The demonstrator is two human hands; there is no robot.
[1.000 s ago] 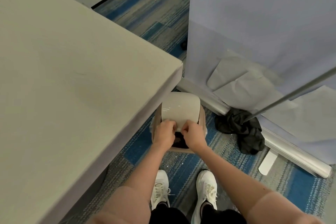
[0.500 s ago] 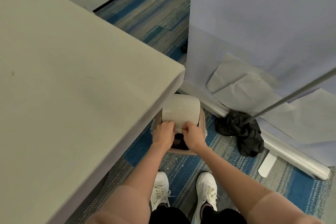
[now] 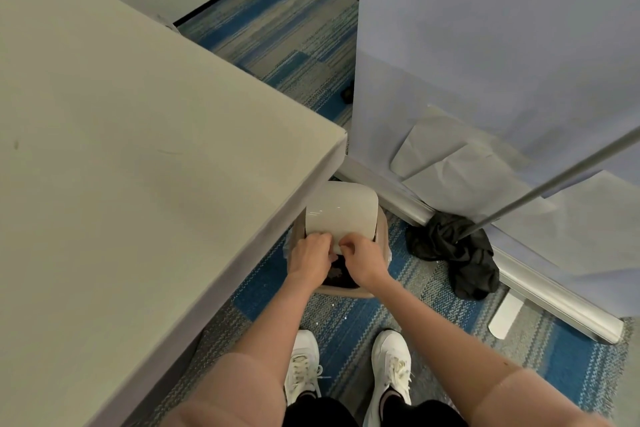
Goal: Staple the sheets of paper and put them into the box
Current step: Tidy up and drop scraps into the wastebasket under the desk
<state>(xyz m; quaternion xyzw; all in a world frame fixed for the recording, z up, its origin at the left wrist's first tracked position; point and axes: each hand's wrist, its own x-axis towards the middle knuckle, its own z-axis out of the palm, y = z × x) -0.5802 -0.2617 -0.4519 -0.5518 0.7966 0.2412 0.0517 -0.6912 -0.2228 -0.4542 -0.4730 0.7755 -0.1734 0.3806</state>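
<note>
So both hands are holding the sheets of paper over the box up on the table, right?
Not quite: in the head view the box stands on the carpet beside the table. Both the left hand and right hand do hold the sheets of paper over it.

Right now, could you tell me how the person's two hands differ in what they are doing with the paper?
The left hand pinches the paper at its near edge's left side, the right hand at the right side. The left forearm runs beside the table, the right over open carpet. Both are closed on the curled paper above the box.
</note>
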